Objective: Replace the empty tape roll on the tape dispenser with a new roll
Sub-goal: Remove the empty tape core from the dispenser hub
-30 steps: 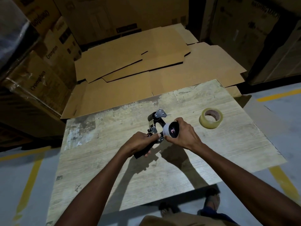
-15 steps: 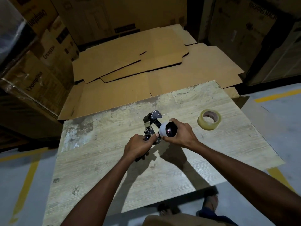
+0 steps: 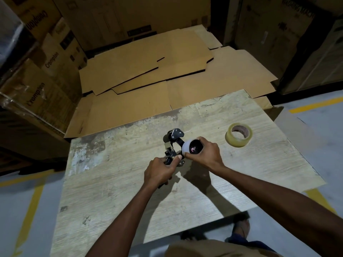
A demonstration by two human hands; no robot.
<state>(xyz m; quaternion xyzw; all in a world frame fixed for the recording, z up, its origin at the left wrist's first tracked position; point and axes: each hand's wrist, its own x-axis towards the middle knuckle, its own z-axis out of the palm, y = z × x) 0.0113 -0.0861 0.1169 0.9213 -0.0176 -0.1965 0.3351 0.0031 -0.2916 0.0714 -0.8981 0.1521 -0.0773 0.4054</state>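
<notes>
A black metal tape dispenser (image 3: 173, 143) is held just above the middle of the worn wooden table (image 3: 115, 191). My left hand (image 3: 160, 172) is shut around its handle from below. My right hand (image 3: 205, 154) grips the empty white roll core (image 3: 187, 147) that sits on the dispenser's spool; the core's dark open end faces me. A new roll of clear yellowish tape (image 3: 238, 134) lies flat on the table to the right, apart from both hands.
Flattened cardboard sheets (image 3: 148, 75) lie on the floor beyond the table's far edge. Stacked cartons (image 3: 40, 71) stand at the left and right. Yellow floor lines run on both sides. The person's feet show under the near edge.
The view has drifted slightly, and the hands with the dispenser sit a bit lower and more central. Both grips are unchanged; the core stays on the dispenser.
</notes>
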